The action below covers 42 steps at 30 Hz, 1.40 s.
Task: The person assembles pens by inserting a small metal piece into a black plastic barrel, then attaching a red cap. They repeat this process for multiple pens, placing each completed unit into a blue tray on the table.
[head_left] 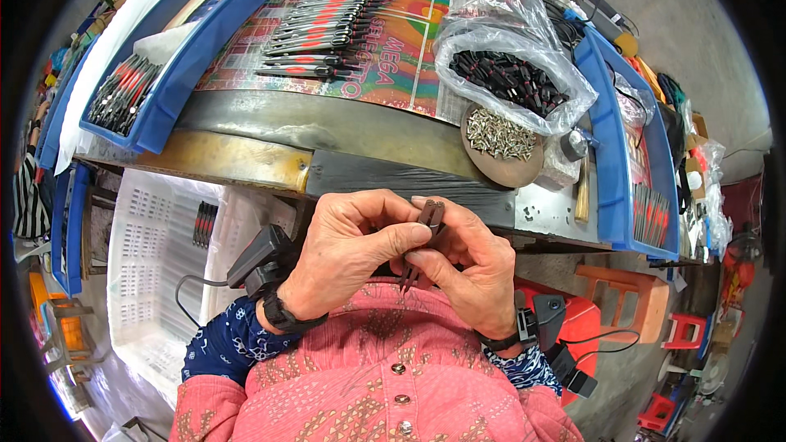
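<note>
Close to my chest, both hands hold a small dark metal tool part [427, 227] with thin prongs pointing down. My left hand [352, 245] pinches it from the left with thumb and fingers. My right hand [467, 266] grips it from the right and below. On the workbench [344, 127] ahead lie a round dish of small silver screws [499, 135] and a clear plastic bag of black pieces [512, 78]. A row of finished red-and-black handled tools [336, 16] lies on a colourful printed sheet.
A blue bin [131, 94] at the left holds more handled tools. Another blue bin [634, 188] stands at the right. A white plastic crate [155, 254] sits below the bench at my left. Orange and red stools [634, 303] stand at the lower right.
</note>
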Available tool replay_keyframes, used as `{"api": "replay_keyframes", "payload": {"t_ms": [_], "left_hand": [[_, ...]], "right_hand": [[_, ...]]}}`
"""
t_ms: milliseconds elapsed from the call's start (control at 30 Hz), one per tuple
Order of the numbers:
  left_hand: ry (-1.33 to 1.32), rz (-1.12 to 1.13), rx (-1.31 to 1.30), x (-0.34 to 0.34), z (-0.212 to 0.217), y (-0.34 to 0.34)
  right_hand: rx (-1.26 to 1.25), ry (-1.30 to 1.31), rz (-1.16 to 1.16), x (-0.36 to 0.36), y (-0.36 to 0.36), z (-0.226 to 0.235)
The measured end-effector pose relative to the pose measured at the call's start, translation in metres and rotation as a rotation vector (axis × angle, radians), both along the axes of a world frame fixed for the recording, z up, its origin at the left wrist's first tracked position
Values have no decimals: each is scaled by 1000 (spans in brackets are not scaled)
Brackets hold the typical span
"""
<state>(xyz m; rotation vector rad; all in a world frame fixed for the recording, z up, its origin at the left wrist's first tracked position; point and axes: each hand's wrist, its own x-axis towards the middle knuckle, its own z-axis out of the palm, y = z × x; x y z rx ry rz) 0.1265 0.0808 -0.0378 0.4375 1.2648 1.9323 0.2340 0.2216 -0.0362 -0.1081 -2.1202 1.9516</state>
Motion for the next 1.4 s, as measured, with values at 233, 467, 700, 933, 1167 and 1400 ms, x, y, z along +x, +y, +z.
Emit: {"api": "replay_keyframes", "payload": {"t_ms": [233, 467, 700, 933, 1167, 1400], "left_hand": [[-1, -23, 14, 0, 0, 1], [-27, -24, 32, 0, -6, 4], [-60, -25, 52, -4, -3, 8], [76, -15, 41, -20, 6, 18], [48, 5, 172, -35, 24, 30], [98, 28, 147, -50, 32, 41]], "right_hand": [[-20, -15, -31, -1, -2, -1], [2, -69, -38, -1, 0, 1], [7, -68, -48, -5, 1, 4], [-56, -64, -32, -18, 12, 16], [-4, 25, -35, -41, 23, 29], [20, 59, -39, -59, 33, 37]]}}
